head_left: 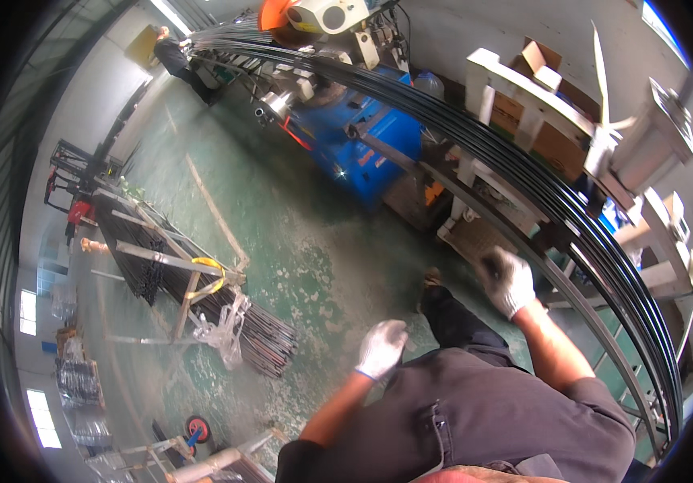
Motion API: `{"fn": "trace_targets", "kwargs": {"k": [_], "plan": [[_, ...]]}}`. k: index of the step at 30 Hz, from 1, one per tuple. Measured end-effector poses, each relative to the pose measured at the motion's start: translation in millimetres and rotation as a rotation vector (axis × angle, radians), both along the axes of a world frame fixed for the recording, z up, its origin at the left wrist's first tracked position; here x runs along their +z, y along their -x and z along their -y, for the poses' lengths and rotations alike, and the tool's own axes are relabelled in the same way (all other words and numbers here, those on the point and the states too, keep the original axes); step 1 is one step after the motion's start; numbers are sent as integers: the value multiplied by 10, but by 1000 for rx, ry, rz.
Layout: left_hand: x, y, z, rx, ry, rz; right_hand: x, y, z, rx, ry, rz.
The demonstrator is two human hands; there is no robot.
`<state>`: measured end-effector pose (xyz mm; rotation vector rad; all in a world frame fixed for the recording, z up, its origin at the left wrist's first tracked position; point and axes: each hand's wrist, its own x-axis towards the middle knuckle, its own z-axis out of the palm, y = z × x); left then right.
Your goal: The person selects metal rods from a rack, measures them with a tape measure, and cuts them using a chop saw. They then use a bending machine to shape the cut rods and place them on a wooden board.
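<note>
My right hand (507,279), in a white work glove, is closed around a long dark metal rod (572,282) at the near edge of a bundle of black rods (604,233) that lies along a white rack on my right. My left hand (380,348), also gloved, hangs loosely in front of my dark trousers, fingers curled, holding nothing. The rods run from beside me up to a blue machine (363,145) at the top of the view.
A second bundle of dark rods (202,298) rests on a metal trestle on the green floor to my left. Another person (176,60) stands far off by the rods' far end. Cardboard boxes (540,121) sit behind the rack. A small wheeled cart (198,427) stands at lower left.
</note>
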<state>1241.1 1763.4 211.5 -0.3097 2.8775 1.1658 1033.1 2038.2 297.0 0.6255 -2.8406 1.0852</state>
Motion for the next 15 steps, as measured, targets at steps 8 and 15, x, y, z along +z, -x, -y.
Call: {"fn": "trace_targets", "kwargs": {"k": [8, 15], "plan": [[0, 694, 1730, 270, -50, 78, 702, 2664, 2736, 123, 47, -458], [533, 1542, 3037, 441, 33, -69, 258, 5017, 4534, -119, -483, -391]]}}
